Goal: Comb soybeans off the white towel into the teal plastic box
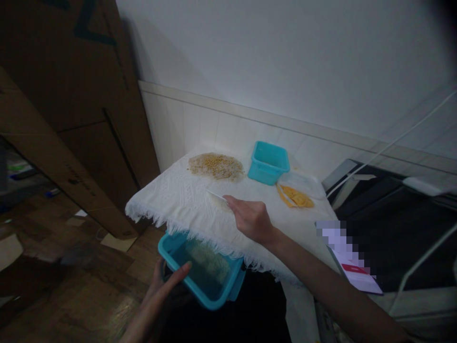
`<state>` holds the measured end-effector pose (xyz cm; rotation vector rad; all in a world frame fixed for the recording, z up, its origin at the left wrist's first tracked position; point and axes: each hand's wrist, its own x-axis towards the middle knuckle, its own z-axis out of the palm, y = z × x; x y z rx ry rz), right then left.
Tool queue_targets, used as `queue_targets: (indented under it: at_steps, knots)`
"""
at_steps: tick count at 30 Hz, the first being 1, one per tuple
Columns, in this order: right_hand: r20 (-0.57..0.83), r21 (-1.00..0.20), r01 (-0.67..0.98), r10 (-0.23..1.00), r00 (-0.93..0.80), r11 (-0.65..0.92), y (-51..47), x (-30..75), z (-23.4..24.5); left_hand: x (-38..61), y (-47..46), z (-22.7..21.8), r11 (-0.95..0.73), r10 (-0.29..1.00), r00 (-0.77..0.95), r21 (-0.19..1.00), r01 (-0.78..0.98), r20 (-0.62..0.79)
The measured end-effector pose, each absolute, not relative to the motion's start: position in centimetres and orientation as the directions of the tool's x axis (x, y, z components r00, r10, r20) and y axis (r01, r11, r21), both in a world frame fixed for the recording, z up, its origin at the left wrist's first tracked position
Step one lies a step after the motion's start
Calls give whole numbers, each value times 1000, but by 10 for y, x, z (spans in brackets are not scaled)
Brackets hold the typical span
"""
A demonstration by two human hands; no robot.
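Note:
My left hand (162, 281) grips the near rim of a teal plastic tub (205, 274), held just below the fringed front edge of a white cloth-covered table (171, 195); pale grains lie inside the tub. My right hand (252, 219) rests on the cloth near that edge, fingers closed on a thin white card (216, 194) lying flat on the cloth. Farther back sits a heap of mixed tan grains and yellow beans (216, 166).
A second teal tub (268, 162) stands at the table's back. Beside it are a clear container (303, 183) and a yellow packet (295, 196). Cardboard sheets (71, 95) lean at left. A dark appliance (392, 224) with white cables and a leaflet (357, 274) sits right.

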<state>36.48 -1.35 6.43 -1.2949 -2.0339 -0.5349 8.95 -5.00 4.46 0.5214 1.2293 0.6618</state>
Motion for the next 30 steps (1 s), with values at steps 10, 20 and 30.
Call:
queue_targets:
  at_steps: [10, 20, 30]
  knots:
    - [779, -227, 935, 627, 6, 272, -3, 395, 93, 86, -48, 36, 713, 702, 199, 677, -185, -684]
    - [781, -319, 923, 611, 128, 215, 11, 438, 78, 85, -46, 30, 704, 710, 181, 685, -188, -681]
    - [740, -406, 865, 661, 122, 294, 55, 433, 76, 81, -42, 33, 727, 686, 178, 661, -186, -705]
